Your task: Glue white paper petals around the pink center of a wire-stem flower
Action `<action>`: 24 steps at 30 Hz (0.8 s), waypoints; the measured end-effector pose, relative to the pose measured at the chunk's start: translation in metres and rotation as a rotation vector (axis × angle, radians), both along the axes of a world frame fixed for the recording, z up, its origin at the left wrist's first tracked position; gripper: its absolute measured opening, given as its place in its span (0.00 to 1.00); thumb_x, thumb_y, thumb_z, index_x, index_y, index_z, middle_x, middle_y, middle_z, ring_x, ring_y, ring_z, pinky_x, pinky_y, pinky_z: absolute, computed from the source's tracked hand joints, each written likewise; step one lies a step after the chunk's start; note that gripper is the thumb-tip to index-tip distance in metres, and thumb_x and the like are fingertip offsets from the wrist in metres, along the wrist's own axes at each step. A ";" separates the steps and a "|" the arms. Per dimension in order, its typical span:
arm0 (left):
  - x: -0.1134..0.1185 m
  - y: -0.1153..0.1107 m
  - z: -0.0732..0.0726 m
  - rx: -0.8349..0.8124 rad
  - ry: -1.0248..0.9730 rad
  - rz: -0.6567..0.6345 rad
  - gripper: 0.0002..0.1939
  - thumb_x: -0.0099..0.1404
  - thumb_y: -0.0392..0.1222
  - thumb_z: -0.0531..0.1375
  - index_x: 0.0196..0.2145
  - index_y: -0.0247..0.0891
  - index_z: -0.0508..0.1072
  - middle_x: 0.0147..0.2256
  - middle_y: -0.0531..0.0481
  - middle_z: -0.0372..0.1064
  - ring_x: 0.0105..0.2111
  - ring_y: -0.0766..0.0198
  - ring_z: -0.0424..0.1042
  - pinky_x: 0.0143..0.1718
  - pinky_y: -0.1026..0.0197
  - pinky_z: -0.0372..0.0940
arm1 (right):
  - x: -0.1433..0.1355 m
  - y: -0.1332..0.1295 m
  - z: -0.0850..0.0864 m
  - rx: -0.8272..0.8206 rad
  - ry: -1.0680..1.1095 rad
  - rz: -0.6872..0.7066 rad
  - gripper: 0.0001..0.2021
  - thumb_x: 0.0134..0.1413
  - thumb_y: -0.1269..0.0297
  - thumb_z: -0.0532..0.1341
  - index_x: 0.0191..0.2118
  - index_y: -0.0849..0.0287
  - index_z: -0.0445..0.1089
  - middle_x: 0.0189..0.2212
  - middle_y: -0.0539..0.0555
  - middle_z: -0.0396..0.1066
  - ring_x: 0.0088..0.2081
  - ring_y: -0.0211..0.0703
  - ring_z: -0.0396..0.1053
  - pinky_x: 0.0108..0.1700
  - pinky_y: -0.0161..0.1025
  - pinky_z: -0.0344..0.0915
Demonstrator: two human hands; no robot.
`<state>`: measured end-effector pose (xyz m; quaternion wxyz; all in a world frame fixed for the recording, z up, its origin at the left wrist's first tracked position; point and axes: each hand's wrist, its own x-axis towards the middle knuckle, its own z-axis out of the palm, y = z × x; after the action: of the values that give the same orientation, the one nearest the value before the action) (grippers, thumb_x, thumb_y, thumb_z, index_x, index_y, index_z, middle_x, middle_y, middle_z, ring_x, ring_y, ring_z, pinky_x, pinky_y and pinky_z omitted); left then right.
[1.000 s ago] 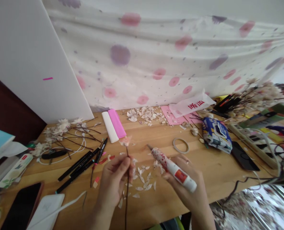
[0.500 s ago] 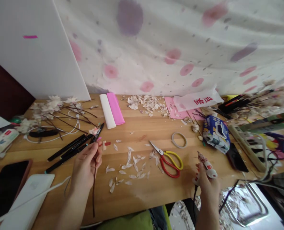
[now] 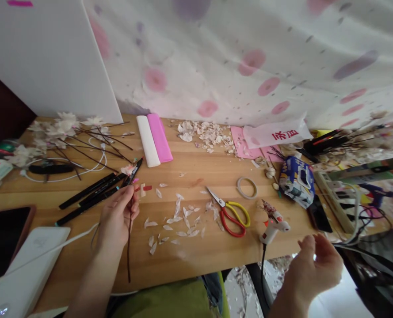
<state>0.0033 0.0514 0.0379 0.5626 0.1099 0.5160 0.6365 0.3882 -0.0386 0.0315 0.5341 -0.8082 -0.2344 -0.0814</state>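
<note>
My left hand (image 3: 116,216) pinches the thin brown stem of an artificial flower (image 3: 129,251), whose small pale-pink blossom (image 3: 128,169) shows just above the fingers. The stem's lower end hangs down toward the table's front edge. My right hand (image 3: 315,267) is empty, its fingers loosely curled and apart, past the front edge at the right. Left of it a white hot glue gun (image 3: 272,227) rests on the table with a black cord running down. Between the hands lie scissors (image 3: 233,217) with red and yellow handles, and scattered whitish petals (image 3: 178,207).
Black markers (image 3: 88,196) and finished-looking white flowers (image 3: 65,128) lie at the left, near a phone (image 3: 5,240) and white power bank (image 3: 33,269). Crepe paper rolls (image 3: 159,139), a petal pile (image 3: 209,134), a tape ring (image 3: 247,187) and a wipes pack (image 3: 297,181) stand farther back.
My right hand has let go of the glue gun and moved right, away from it. The left hand still holds the flower stem. The view has tilted down slightly.
</note>
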 end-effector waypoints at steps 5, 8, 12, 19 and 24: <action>0.001 -0.002 -0.001 -0.015 -0.016 -0.034 0.18 0.41 0.45 0.77 0.30 0.35 0.81 0.21 0.57 0.70 0.15 0.77 0.61 0.12 0.76 0.53 | -0.044 0.012 0.008 0.088 -0.169 0.220 0.16 0.56 0.49 0.67 0.36 0.59 0.76 0.32 0.56 0.75 0.33 0.50 0.73 0.41 0.50 0.71; 0.006 -0.005 0.002 -0.031 -0.018 -0.072 0.19 0.41 0.45 0.77 0.30 0.35 0.81 0.21 0.57 0.70 0.15 0.77 0.61 0.12 0.76 0.53 | -0.079 0.025 0.000 0.031 -0.226 0.514 0.12 0.55 0.54 0.69 0.30 0.57 0.76 0.27 0.54 0.75 0.31 0.47 0.73 0.38 0.46 0.70; 0.016 -0.007 0.006 -0.050 -0.027 -0.134 0.21 0.39 0.47 0.78 0.29 0.34 0.81 0.19 0.56 0.69 0.14 0.75 0.61 0.11 0.75 0.53 | -0.124 0.034 -0.013 -0.054 -0.243 0.838 0.10 0.60 0.62 0.67 0.28 0.56 0.72 0.25 0.51 0.74 0.30 0.43 0.73 0.36 0.41 0.70; 0.008 -0.005 0.010 -0.044 -0.012 -0.146 0.22 0.37 0.49 0.79 0.28 0.34 0.81 0.19 0.56 0.69 0.15 0.76 0.60 0.11 0.75 0.53 | -0.170 0.032 -0.032 -0.391 -0.330 1.177 0.06 0.64 0.66 0.63 0.43 0.53 0.78 0.42 0.58 0.75 0.46 0.52 0.70 0.51 0.49 0.70; -0.008 -0.009 0.012 -0.054 0.009 -0.113 0.22 0.37 0.49 0.80 0.28 0.35 0.81 0.20 0.57 0.69 0.15 0.76 0.61 0.12 0.75 0.53 | -0.177 0.033 -0.050 -0.550 -0.424 1.179 0.17 0.65 0.62 0.63 0.58 0.48 0.73 0.64 0.66 0.61 0.65 0.69 0.53 0.61 0.69 0.56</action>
<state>-0.0045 0.0425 0.0497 0.5982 0.1263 0.5285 0.5891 0.2108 -0.0060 -0.0186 0.2068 -0.6184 -0.7471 0.1290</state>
